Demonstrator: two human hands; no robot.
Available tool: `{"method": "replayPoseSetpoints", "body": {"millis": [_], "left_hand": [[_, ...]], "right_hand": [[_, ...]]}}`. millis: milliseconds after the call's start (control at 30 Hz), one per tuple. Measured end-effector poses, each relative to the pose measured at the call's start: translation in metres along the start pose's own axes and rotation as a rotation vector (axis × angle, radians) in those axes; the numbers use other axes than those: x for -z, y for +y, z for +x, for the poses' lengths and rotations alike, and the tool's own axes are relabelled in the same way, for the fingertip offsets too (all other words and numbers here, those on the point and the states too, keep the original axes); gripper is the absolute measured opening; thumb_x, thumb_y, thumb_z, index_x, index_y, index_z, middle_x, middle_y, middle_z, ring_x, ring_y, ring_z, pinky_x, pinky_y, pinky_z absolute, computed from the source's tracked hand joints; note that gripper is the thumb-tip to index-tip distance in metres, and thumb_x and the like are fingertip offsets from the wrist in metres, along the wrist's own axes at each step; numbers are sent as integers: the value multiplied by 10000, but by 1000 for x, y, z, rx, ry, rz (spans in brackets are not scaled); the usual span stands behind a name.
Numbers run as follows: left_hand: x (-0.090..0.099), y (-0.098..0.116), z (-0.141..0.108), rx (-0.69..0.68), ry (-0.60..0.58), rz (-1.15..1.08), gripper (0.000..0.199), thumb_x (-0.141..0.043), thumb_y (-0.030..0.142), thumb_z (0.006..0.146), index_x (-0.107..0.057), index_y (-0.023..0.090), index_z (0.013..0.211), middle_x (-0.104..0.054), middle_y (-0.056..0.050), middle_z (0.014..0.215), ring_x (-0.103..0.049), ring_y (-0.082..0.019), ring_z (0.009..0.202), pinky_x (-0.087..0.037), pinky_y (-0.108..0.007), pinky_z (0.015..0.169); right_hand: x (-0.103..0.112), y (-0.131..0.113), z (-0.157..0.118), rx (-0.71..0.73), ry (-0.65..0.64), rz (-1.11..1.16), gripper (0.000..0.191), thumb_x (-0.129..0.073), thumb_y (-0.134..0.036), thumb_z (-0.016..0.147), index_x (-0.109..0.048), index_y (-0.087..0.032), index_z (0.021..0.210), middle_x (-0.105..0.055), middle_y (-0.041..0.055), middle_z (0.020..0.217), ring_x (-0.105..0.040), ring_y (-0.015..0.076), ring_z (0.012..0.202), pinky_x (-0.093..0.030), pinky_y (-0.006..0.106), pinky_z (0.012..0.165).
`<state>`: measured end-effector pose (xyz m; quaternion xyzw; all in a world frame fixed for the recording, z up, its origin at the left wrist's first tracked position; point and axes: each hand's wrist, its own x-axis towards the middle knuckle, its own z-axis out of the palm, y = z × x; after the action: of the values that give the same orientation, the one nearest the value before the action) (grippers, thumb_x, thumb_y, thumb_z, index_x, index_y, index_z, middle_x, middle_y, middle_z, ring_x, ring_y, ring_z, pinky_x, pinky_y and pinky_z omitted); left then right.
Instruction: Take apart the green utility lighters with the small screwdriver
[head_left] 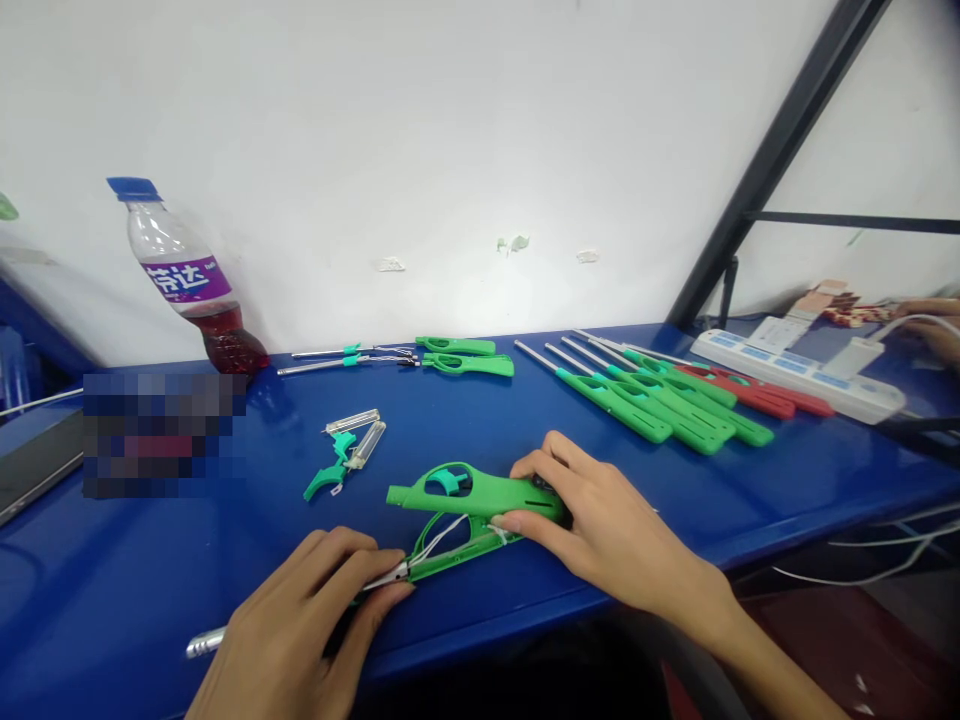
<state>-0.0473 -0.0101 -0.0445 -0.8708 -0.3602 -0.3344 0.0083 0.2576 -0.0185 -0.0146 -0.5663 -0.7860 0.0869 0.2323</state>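
Pinch risk near the tabletop (247,520) edge

Left hand (296,610): fingers closed around metal rod (206,642). White wires (441,540) cross the lower green shell (450,564); straying, they could get trapped. Right hand (600,520): fingers grip the upper green shell (495,492).

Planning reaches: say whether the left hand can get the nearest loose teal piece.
Likely yes: only tabletop separates the left hand from the teal piece, though that hand holds a metal rod.
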Motion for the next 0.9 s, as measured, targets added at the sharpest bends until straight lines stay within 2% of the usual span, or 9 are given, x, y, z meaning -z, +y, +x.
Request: {"method": "replayPoseSetpoints", "body": {"millis": [267,533,733,900], "left_hand": [[0,1,3,11,-2,-13,186,-587,452,1108,-683,311,1182,-714,27,1037,-728,-140,916,-571,-228,846],[0,4,6,16,15,-31,172,-607,433,1096,-709,305,1151,-728,9,1009,-737,-167,878,-591,-247,779],[2,5,6,10,26,-29,178,-593,436,1103,-707,301,1128,-723,9,997,-732,-166,873,-592,-252,781],[1,2,1,8,-10,-26,172,-602,433,1103,-694,300,1162,-713,16,1028,-723,-151,904,-586,-234,799]], "right_hand": [[0,-4,0,-53,-9,37,245,-646,-515,1068,-638,-283,1147,-600,0,1089,-622,193,762,-444,360,709],[-2,-2,2,-52,65,35,277,-639,-536,1068,-627,-260,1082,-581,-11,1005,-576,172,687,-411,351,664],[-1,-2,3,-60,76,38,296,-659,-545,1056,-654,-249,1053,-611,-7,975,-594,168,687,-413,340,659],[-2,-4,3,-87,87,53,294,-661,-541,1056,-647,-247,1048,-609,-8,978,-594,171,697,-402,336,657]]}}
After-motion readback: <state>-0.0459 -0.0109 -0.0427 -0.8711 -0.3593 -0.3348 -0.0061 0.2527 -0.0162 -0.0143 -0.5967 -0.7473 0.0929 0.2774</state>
